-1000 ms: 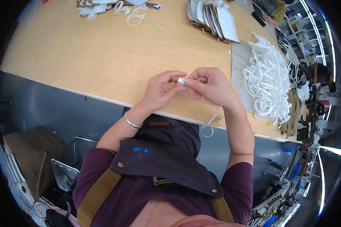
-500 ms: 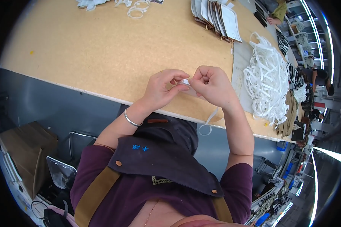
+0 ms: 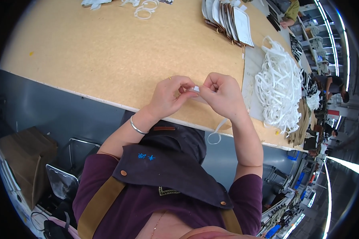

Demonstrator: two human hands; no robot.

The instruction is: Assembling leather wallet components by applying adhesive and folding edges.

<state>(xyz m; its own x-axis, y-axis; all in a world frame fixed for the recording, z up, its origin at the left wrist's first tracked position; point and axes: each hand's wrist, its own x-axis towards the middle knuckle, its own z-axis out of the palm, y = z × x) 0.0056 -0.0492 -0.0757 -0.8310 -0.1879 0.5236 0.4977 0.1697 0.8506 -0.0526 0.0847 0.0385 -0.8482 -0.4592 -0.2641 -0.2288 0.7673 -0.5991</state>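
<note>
- Left hand point(image 3: 166, 96): thumb and forefinger drawn nearly together at the tips, pinching the left end of a small white piece point(image 3: 196, 89); the remaining fingers are curled and partly hidden behind.
- Right hand point(image 3: 225, 95): folded almost to a fist, thumb pressed against the forefinger on the right end of the same piece; the inside of the grip cannot be seen.
- White piece: held between the two hands, above the near edge of the table point(image 3: 107, 55). Only a short bit shows (its full shape is covered by the fingers).
- Narrow white strip point(image 3: 214, 139): hangs in a loop over the table edge by the right wrist; whether it joins the held piece cannot be told.
- Pile of white strips point(image 3: 279, 89): to the right on the table, tangled, single lengths not traceable.
- Stack of white-faced panels point(image 3: 227, 22): far side, brown-edged, overlapping, cut off at the upper edge.
- Pale rings point(image 3: 143, 15): far left of the stack, near white scraps point(image 3: 95, 4) cropped by the frame.
- Co-worker's hand point(image 3: 285, 24): upper right, small, beside dark strips point(image 3: 273, 20); its grip is unclear.
</note>
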